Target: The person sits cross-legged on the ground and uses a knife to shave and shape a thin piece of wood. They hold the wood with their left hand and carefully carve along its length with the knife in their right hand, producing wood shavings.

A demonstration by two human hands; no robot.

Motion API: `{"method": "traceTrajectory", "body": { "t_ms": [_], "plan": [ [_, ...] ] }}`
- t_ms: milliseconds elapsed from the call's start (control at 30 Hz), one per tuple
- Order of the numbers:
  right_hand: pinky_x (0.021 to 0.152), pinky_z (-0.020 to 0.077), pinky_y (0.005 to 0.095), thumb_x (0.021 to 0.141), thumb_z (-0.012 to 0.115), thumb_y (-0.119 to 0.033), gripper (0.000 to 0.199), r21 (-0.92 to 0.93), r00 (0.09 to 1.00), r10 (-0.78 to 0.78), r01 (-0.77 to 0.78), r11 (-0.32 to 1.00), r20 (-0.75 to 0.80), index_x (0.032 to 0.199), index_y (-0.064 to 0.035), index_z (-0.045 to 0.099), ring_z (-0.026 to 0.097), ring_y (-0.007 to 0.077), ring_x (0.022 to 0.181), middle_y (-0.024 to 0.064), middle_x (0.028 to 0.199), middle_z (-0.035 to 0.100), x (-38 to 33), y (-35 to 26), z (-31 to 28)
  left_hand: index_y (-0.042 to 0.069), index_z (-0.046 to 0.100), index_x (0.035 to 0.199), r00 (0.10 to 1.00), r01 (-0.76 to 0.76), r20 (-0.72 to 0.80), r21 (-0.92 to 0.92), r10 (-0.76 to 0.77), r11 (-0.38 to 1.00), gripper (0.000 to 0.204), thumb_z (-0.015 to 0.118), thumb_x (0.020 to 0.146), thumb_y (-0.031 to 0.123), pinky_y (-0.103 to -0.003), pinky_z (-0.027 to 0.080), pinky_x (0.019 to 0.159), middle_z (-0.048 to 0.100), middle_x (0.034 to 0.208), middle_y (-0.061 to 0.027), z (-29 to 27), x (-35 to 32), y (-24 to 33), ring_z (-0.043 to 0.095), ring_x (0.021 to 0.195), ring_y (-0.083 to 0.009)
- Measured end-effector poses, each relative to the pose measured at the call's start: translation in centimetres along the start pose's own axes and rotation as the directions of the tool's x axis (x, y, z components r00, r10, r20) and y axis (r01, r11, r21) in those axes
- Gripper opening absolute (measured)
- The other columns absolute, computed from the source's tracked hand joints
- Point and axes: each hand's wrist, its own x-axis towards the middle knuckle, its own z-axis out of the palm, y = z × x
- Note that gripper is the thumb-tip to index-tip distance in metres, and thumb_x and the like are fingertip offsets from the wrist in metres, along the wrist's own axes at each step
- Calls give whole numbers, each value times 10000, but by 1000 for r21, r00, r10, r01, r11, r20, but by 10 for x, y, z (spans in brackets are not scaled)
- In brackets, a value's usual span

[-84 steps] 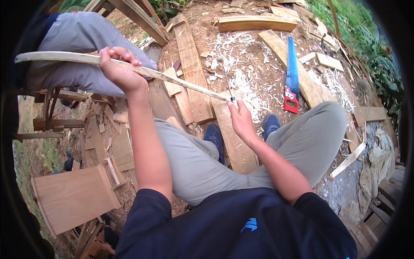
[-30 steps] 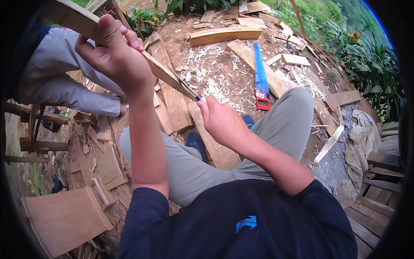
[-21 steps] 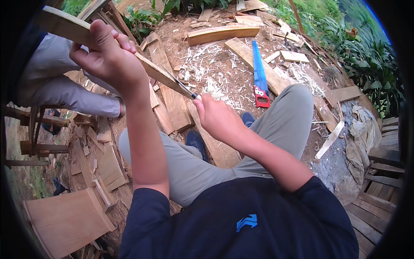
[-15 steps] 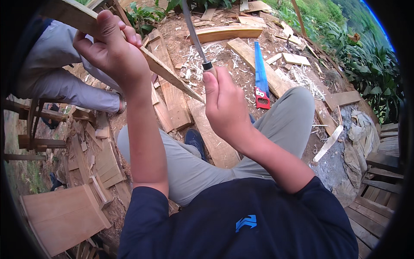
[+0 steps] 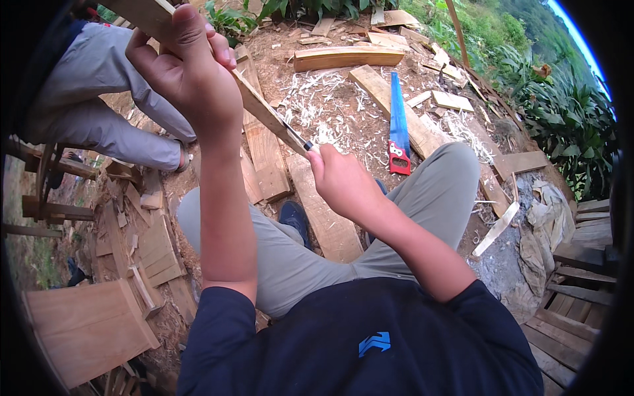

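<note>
My left hand [image 5: 188, 72] grips a long thin wooden strip [image 5: 261, 109] raised close to my face, slanting down to the right. My right hand [image 5: 340, 181] is closed around the handle of a knife [image 5: 298, 137]. Its blade lies against the strip's lower end, mostly hidden behind the wood. Both hands are above my knees in grey trousers.
A blue handsaw with a red handle [image 5: 397, 122] lies on a plank on the ground among wood shavings. Boards [image 5: 343, 58] and offcuts lie around my feet. Another seated person's grey-trousered legs [image 5: 99, 112] are at the upper left. A wooden panel [image 5: 86, 330] is at the lower left.
The knife, lifted blade-up half a second ago, has come back down against the strip's lower end. My left hand has held the strip raised throughout.
</note>
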Motion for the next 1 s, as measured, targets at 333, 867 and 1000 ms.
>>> {"method": "traceTrajectory", "body": {
  "t_ms": [333, 867, 1000],
  "plan": [
    [651, 460, 576, 1077, 462, -337, 359, 11, 999, -6, 6, 1000, -54, 946, -9, 525, 646, 501, 738, 308, 745, 641, -11, 15, 29, 115, 354, 1156, 999, 3, 44, -26, -2, 1000, 388, 632, 1026, 353, -272, 397, 501, 497, 839, -47, -3, -6, 8, 454, 556, -109],
    [615, 458, 613, 1079, 448, -302, 317, 90, 989, -120, 128, 988, -91, 1009, 6, 474, 619, 537, 687, 309, 680, 609, -15, -17, 8, 92, 356, 1148, 999, -2, -43, -21, 1, 1000, 314, 584, 1052, 286, -259, 371, 470, 499, 825, -50, -9, -2, 1, 432, 540, -102],
    [639, 456, 621, 1077, 451, -314, 329, 46, 989, -136, 139, 989, -63, 1000, 3, 497, 622, 532, 688, 304, 685, 623, -5, -25, 5, 73, 345, 1127, 996, -5, -87, 1, 5, 1000, 309, 572, 1057, 271, -256, 373, 463, 513, 830, -56, -29, 13, -7, 431, 535, -99]
  ]
}}
